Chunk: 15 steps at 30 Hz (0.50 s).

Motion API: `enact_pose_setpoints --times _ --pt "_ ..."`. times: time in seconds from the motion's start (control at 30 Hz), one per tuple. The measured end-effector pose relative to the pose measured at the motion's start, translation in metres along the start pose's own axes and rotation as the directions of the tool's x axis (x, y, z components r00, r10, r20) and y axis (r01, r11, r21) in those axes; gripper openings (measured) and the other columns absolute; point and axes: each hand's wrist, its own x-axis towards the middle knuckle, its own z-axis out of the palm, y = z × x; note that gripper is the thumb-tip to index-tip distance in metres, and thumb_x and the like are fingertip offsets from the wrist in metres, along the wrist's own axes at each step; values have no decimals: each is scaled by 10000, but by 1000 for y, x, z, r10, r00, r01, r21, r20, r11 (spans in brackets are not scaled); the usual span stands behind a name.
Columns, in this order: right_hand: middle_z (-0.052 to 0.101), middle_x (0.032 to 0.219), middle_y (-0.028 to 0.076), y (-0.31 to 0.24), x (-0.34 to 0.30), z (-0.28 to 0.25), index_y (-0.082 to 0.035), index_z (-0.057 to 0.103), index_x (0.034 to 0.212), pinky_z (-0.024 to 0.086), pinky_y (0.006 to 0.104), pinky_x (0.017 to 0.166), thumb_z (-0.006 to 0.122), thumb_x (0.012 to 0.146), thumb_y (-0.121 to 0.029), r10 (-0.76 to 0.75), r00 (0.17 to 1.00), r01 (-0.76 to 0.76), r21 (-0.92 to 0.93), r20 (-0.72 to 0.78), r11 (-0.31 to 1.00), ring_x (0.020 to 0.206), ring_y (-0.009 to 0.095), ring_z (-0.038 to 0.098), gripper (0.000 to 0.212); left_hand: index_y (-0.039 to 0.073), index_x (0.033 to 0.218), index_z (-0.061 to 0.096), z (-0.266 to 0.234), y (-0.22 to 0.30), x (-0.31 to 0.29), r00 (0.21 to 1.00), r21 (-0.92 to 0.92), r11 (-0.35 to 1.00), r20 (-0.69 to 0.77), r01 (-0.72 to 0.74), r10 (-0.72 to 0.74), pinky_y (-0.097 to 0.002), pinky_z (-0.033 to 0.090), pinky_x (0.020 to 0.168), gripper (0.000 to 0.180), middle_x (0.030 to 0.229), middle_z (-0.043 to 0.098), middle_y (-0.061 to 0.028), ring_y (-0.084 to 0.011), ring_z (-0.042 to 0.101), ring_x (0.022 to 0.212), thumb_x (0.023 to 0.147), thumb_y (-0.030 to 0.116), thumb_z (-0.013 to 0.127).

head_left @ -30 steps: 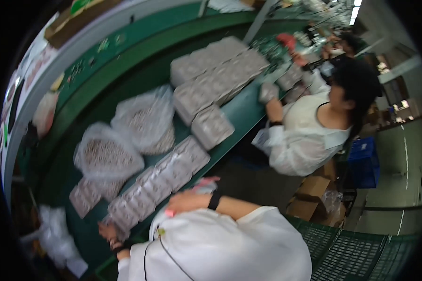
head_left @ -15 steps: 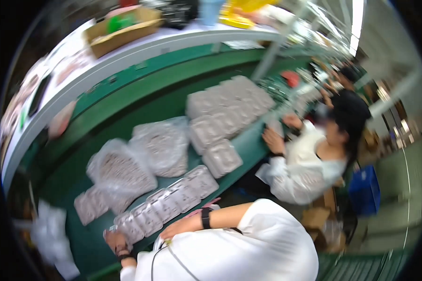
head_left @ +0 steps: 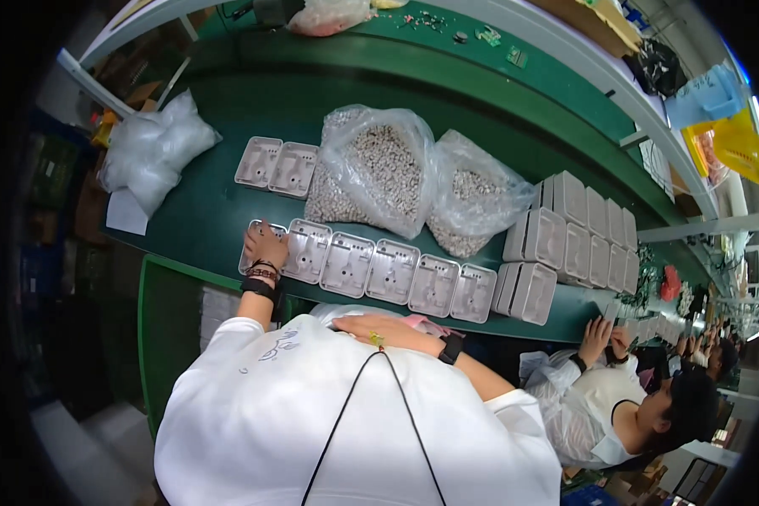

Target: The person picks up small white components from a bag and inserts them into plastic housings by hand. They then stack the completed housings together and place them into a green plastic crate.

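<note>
Your shirt (head_left: 346,438): plain wht, sm. grey-blue print (head_left: 280,344) on it. Your cord (head_left: 406,401) & wristband (head_left: 452,347): blk. Your housings (head_left: 347,264): lt grey w/ dk dots. Bench (head_left: 202,228) dk grn; pellets (head_left: 385,160) greyish-beige; bags (head_left: 417,211) clear-whitish; basket (head_left: 744,148) brt yellow; jug (head_left: 707,94) lt blue.

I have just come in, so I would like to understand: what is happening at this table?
The person's left hand is on the left end of a row of six grey boxes. The right hand lies flat before the white shirt, holding nothing visible. Behind the row stand two clear bags of small pale pieces, with two more boxes to their left. Further boxes are stacked at the right, near a co-worker's hands.
</note>
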Motion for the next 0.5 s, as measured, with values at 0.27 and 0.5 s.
enact_pose_setpoints --times 0.27,0.5 --pt "439 1259 125 0 -1 -14 -66 379 1273 288 406 973 414 888 -244 -215 887 173 -138 -408 975 1148 282 419 425 88 1045 552 -70 140 19 687 -335 612 -491 -717 536 -446 311 906 361 1155 437 -193 -363 382 1082 702 171 626" --pt "454 1233 112 -37 -18 -9 -61 400 1243 242 427 1000 367 907 -283 -302 943 321 150 -140 935 1159 263 412 404 110 1165 475 17 227 35 576 -20 597 -293 -802 763 -464 317 917 434 1177 435 -172 -366 370 1101 779 295 548"
